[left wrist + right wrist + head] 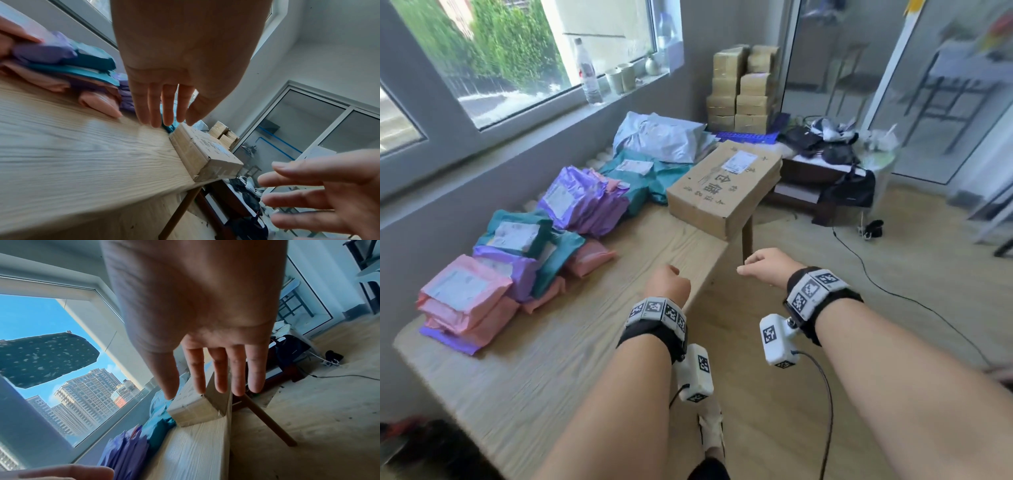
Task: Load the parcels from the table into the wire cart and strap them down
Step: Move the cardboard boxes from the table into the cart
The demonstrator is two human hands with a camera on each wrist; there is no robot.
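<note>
Soft mailer parcels lie along the window side of the wooden table [571,342]: pink ones [462,294], teal [517,233], purple [578,202] and pale blue [657,137]. A flat cardboard box [726,185] with a label sits at the far right end, overhanging the edge. My left hand [667,284] hovers over the table's near edge, fingers straight in the left wrist view [164,105], holding nothing. My right hand [763,267] hangs just off the edge, also open and empty [216,369], a short way from the box [197,412]. No wire cart is in view.
A stack of small cardboard boxes [743,89] stands in the far corner behind a blue crate [750,137]. A low dark stand with bags [825,161] sits right of the table. A cable [876,281] crosses the floor. A bottle [587,73] and cups line the sill.
</note>
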